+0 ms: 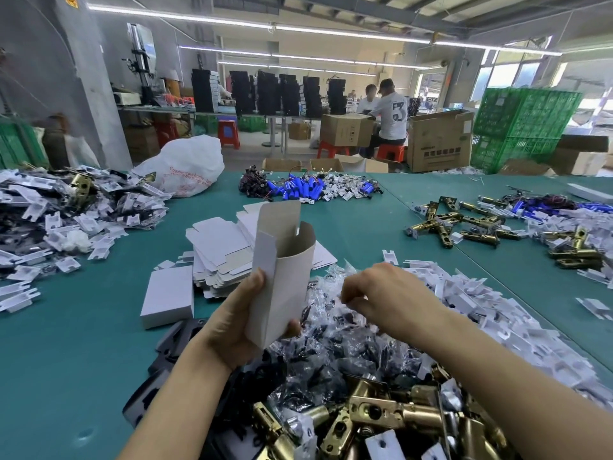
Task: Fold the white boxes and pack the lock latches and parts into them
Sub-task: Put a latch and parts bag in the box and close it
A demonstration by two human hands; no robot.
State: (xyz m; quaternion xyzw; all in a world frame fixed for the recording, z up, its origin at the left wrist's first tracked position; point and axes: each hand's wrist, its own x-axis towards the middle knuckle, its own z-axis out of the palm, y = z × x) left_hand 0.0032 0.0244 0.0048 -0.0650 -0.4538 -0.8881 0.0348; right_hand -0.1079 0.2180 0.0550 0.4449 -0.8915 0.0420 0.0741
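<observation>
The white box (282, 277) is in my left hand (238, 327), held upright above the near part of the green table (83, 376), with the top flaps open and the brown inside showing. I think it is folded into shape but not filled; I see nothing inside, although the bottom part is hidden. My thumb lies on its left edge and my fingers curl around the lower end, so this hand grips it firmly. My right hand (381, 297) is apart from the left one, over the heap of small clear parts bags (331, 343), palm down and fingers curled at the bags; I cannot tell if it already pinches one. One closed box (167, 297) lies to the left, just beside a stack of flat box blanks (222, 257), so the work seems to be near the beginning. Many brass latches (381, 416) lie close to me, and white plastic pieces (481, 303) are heaped at the right, all waiting to be packed.
</observation>
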